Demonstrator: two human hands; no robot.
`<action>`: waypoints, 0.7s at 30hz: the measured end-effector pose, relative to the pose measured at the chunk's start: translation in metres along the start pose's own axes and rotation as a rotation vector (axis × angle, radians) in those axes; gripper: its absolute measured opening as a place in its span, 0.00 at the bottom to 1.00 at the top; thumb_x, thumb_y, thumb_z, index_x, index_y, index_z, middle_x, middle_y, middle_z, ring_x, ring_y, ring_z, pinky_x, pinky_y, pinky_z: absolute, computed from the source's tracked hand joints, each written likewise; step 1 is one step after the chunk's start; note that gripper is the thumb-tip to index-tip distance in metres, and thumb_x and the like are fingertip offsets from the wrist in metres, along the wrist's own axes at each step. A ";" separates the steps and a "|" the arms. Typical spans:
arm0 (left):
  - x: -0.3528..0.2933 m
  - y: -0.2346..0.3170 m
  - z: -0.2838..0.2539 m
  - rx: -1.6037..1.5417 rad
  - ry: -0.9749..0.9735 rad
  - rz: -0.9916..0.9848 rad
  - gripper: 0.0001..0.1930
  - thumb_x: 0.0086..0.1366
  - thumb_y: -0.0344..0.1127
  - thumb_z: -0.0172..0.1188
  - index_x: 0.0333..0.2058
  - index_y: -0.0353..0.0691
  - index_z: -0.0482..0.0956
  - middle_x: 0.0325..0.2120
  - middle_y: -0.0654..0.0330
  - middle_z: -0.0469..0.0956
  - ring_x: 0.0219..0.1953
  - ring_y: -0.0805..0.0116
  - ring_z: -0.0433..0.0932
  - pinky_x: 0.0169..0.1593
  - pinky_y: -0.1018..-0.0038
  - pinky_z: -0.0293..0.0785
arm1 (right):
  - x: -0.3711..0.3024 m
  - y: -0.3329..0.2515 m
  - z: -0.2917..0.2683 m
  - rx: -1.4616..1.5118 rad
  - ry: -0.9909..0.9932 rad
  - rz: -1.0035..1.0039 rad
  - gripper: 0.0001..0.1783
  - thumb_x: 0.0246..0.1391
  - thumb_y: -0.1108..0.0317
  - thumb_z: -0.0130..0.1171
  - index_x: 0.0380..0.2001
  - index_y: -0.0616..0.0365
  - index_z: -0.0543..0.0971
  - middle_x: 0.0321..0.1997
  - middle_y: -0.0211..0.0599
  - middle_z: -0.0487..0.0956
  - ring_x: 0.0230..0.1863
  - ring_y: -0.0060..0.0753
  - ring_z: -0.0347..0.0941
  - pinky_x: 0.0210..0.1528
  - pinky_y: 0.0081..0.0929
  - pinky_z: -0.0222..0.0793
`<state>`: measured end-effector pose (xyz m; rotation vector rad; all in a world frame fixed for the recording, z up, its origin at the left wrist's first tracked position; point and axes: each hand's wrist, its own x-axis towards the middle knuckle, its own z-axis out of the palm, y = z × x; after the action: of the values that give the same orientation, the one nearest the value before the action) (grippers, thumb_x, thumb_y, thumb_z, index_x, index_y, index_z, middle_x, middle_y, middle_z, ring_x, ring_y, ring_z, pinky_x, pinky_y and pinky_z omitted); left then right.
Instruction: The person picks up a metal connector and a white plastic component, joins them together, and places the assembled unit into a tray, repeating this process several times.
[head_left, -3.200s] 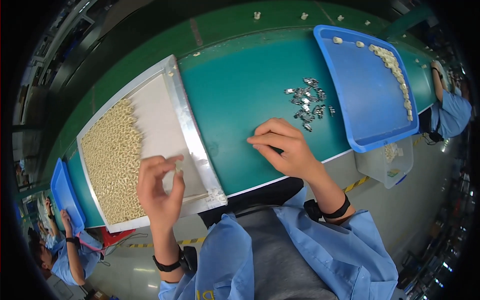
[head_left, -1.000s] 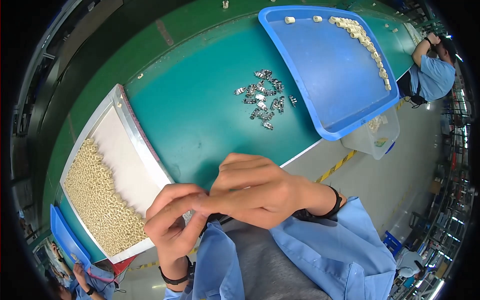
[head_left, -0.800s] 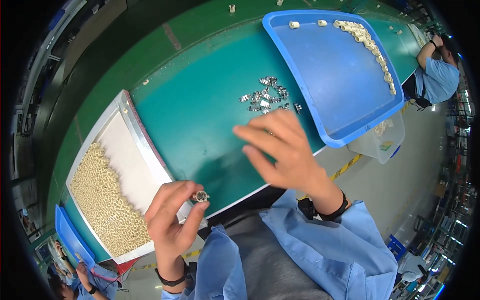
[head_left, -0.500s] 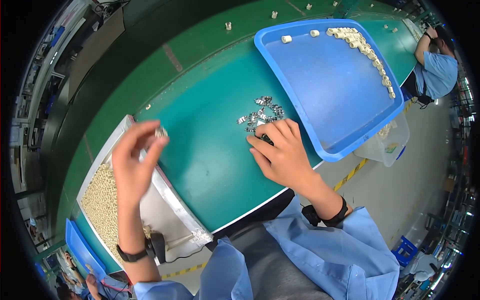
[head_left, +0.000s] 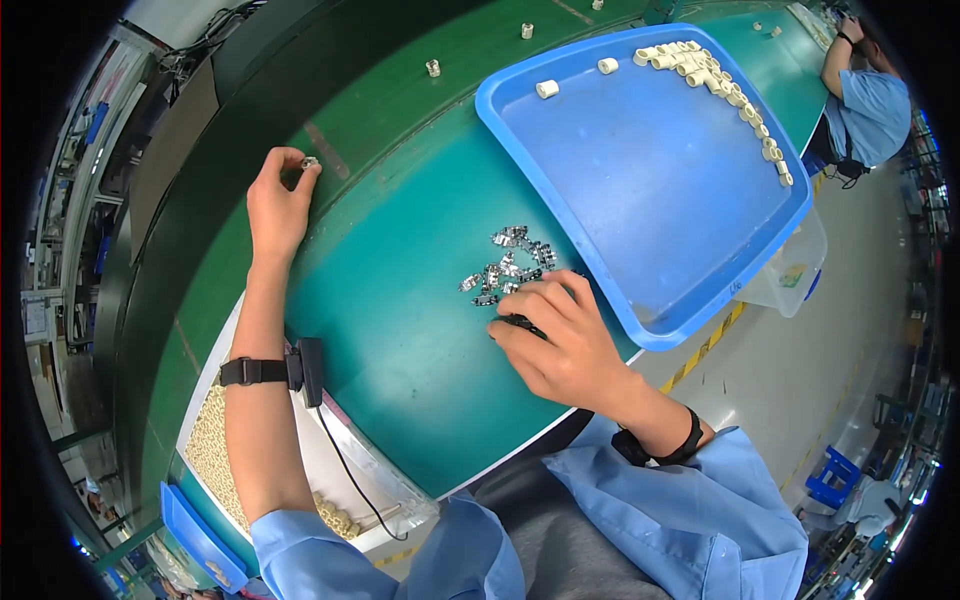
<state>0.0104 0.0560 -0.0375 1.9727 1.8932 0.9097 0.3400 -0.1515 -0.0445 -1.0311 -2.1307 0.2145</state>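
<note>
- Left hand (head_left: 285,205) has swung forward from the framed tray (head_left: 405,500) to the dark green strip (head_left: 390,105) beyond the worktop (head_left: 385,375); the right hand (head_left: 565,345) has stayed beside the metal clips (head_left: 505,262).
- At the left fingertips is a small piece (head_left: 311,163), pinched between thumb and forefinger over the strip; whether it touches down cannot be told. Such a tip hold probably suits so little a thing and leaves most of it uncovered.
- Fingers of the right hand curl low at the near side of the clips; something dark shows beneath them, but whether it is gripped cannot be told.
- These clips lie in a loose heap, presumably kept there for easy reach.
- Right of them, a blue tray (head_left: 640,200) carries cream rings (head_left: 700,70) along its far and right sides.
- Farther along the strip stand similar pieces (head_left: 433,68), well apart, perhaps so that each stays separate.
</note>
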 end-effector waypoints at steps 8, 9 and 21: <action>-0.017 0.003 -0.022 0.049 0.131 0.179 0.20 0.65 0.36 0.71 0.54 0.37 0.81 0.42 0.55 0.85 0.50 0.61 0.83 0.57 0.66 0.76 | 0.003 -0.007 0.002 0.072 0.092 -0.052 0.09 0.48 0.75 0.70 0.36 0.57 0.83 0.39 0.34 0.83 0.43 0.39 0.79 0.57 0.47 0.67; -0.025 0.012 -0.033 0.066 0.141 0.148 0.20 0.65 0.36 0.71 0.54 0.37 0.81 0.42 0.55 0.85 0.50 0.61 0.83 0.57 0.66 0.76 | 0.001 -0.006 0.001 0.073 0.080 -0.044 0.09 0.49 0.75 0.70 0.35 0.57 0.83 0.37 0.33 0.82 0.42 0.39 0.79 0.57 0.47 0.66; -0.306 0.027 -0.226 0.448 -0.070 -0.040 0.05 0.63 0.26 0.66 0.38 0.33 0.82 0.40 0.50 0.81 0.46 0.47 0.79 0.54 0.58 0.73 | -0.005 -0.008 0.006 0.299 -0.024 -0.100 0.10 0.49 0.84 0.69 0.35 0.61 0.84 0.35 0.36 0.82 0.36 0.38 0.77 0.41 0.37 0.70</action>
<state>-0.0883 -0.2950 0.0746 2.1551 2.2343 0.4201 0.3327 -0.1591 -0.0480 -0.7496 -2.0866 0.4822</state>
